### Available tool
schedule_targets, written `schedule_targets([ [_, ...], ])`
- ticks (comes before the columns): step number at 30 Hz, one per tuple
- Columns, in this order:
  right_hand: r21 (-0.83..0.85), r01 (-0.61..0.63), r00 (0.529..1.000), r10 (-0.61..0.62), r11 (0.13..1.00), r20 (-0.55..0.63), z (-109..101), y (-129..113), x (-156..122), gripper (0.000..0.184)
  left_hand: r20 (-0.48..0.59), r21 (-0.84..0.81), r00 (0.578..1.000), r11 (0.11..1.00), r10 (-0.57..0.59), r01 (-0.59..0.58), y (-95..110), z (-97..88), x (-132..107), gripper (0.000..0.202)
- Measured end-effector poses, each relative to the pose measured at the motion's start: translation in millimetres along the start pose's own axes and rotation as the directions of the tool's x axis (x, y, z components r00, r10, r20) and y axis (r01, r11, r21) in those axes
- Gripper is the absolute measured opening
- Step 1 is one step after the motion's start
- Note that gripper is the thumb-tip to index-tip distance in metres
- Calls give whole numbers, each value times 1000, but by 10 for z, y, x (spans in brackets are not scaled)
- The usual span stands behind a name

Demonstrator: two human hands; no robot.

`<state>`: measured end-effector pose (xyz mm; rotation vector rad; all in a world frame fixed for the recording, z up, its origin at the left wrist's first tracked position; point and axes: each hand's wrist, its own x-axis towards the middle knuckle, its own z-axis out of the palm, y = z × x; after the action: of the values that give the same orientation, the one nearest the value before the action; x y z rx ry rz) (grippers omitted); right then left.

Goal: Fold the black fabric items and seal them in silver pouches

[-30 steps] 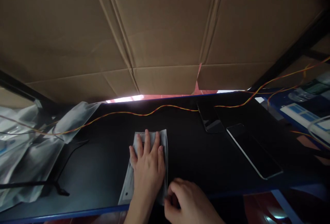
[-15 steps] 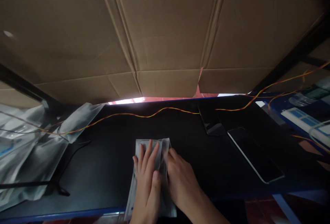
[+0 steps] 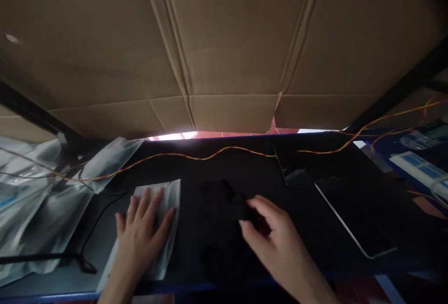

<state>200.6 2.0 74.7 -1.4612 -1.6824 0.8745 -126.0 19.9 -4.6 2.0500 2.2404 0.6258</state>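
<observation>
My left hand (image 3: 142,234) lies flat with its fingers spread on a frosted plastic bag (image 3: 172,201), left of the middle of the black table. My right hand (image 3: 276,234) pinches the right edge of a soft black item (image 3: 222,224), perhaps folded cloth; its exact kind is lost in the dark against the black tabletop. The black item rests to the right of the bag, apart from it.
More frosted bags (image 3: 52,220) pile up at the left, with a thin black rod (image 3: 38,259) over them. Two phones (image 3: 353,220) (image 3: 292,168) lie at the right. A red-yellow twisted wire (image 3: 196,158) crosses the back, before a cardboard sheet (image 3: 231,52).
My left hand has slid the bag to the left. My right hand has moved right, from the bag's side to the black item, which now shows on the table.
</observation>
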Motion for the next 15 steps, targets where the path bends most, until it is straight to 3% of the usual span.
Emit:
schedule_targets([
  [4, -180, -38, 994, 18, 983, -112, -170, 474, -17, 24, 4, 33, 998, 997, 70, -70, -303, -111, 204, 62],
  [7, -213, -48, 976, 1, 976, -216, -157, 536, -87, 44, -21, 26, 987, 987, 161, -160, -319, -198, 214, 53],
  [10, -283, 69, 943, -155, 957, -294, -28, 354, -183, 39, -152, -24, 953, 963, 262, -269, -30, -289, -5, 34],
  [12, -376, 196, 938, -285, 906, -198, 127, 224, -228, 36, -318, -126, 889, 915, 330, -384, 261, -325, -213, 37],
  [14, -466, 255, 949, -311, 847, -46, 311, 158, -241, 47, -353, -171, 859, 878, 369, -447, 500, -311, -376, 43],
  [15, -504, 248, 958, -286, 827, 3, 394, 152, -234, 53, -358, -181, 864, 882, 353, -435, 566, -284, -424, 43],
])
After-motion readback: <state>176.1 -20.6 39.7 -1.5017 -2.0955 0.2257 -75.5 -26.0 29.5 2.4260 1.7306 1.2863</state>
